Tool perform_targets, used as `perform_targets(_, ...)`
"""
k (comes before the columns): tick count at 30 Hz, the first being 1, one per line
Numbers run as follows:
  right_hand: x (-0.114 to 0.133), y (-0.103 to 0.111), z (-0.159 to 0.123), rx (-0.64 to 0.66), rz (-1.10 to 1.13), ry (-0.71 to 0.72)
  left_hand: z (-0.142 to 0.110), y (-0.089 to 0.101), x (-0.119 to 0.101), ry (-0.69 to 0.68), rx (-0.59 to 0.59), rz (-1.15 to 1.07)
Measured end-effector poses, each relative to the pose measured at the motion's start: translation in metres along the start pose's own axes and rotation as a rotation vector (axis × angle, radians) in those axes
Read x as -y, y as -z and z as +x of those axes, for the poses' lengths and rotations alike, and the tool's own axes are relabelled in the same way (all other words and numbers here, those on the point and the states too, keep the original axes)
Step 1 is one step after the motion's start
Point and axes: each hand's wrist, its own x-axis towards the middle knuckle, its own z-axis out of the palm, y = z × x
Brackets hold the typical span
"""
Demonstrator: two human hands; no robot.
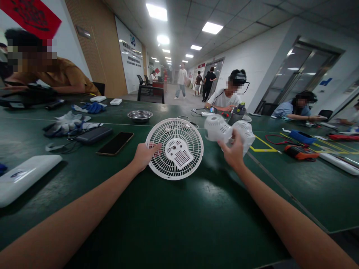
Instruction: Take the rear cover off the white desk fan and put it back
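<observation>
My left hand (144, 155) grips the left rim of a round white fan grille (179, 151), thumb over the front. The grille is tilted up toward me and has a slotted plate with screw holes at its centre. To its right, my right hand (234, 151) is closed on a white slotted plastic fan housing (217, 128), raised over the table and a little blurred. Another white slotted part (244, 136) shows on the far side of that hand; whether the two are joined I cannot tell. A thin cable lies behind the grille.
The green table (168, 224) holds a metal bowl (140, 116), a phone (115, 144), a dark power bank (94, 135), work gloves (66, 123) and a white case (28, 175). Rightward are a dark bottle (238, 114) and an orange-black meter (301, 152). Several people sit around it.
</observation>
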Motion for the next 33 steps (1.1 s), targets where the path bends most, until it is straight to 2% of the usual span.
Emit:
perform_targets(3,0.009,-0.020,-0.016,0.206,0.016,0.013,0.001,0.000,0.000,0.020,-0.002,0.009)
perform_targets(6,0.012,-0.031,-0.026,0.309,-0.005,0.005,0.000,0.001,-0.001,0.049,0.000,0.006)
perform_targets(13,0.016,-0.029,-0.037,0.555,-0.306,0.030,-0.002,0.000,-0.005,0.049,0.003,-0.018)
perform_targets(15,0.018,-0.022,-0.031,0.508,-0.293,0.088,-0.002,-0.001,-0.005,0.045,-0.009,-0.010)
perform_targets(16,0.018,-0.016,-0.025,0.426,-0.281,0.127,-0.002,-0.001,-0.005,0.041,-0.014,-0.007)
perform_targets(18,0.012,0.000,-0.008,0.171,-0.273,0.199,-0.001,-0.001,-0.003,0.039,-0.005,-0.013)
perform_targets(20,-0.002,0.017,0.010,-0.114,-0.312,0.210,0.001,-0.001,-0.001,0.041,0.001,-0.028)
perform_targets(22,-0.023,0.030,0.023,-0.278,-0.344,0.161,0.002,0.000,0.001,0.042,0.002,-0.040)
perform_targets(24,-0.046,0.037,0.027,-0.312,-0.338,0.080,0.002,0.000,0.001,0.041,-0.002,-0.044)
perform_targets(27,-0.072,0.035,0.021,-0.176,-0.249,-0.161,0.000,0.000,-0.001,0.048,-0.006,-0.026)
perform_targets(30,-0.083,0.029,0.015,-0.066,-0.225,-0.377,-0.001,0.000,-0.002,0.043,-0.007,-0.010)
perform_targets(33,-0.084,0.027,0.015,-0.064,-0.246,-0.411,0.000,0.001,0.000,0.031,0.001,-0.002)
